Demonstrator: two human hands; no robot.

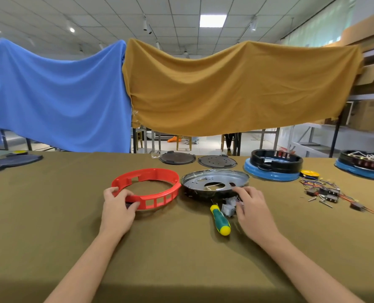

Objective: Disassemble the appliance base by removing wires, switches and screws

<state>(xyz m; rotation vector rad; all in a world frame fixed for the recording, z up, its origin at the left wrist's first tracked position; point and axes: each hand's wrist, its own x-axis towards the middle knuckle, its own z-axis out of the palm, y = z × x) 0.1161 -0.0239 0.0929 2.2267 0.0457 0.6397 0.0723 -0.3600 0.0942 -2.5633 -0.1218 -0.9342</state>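
Gripping the near-left rim of the red plastic ring [147, 187] with the left hand [118, 209], fingers curled over the wall, thumb on the outside. Lying flat on the olive table [181, 254], just left of the metal base pan [215, 185]. Reaching with the right hand [252, 212] to the pan's near edge, fingers loosely spread over grey switch blocks [228, 207] and thin wires; unclear whether pinching anything. Resting just left of that hand, a green-and-yellow screwdriver [220, 219]. Sitting well apart to the right, a pile of removed wires and switches [328, 192].
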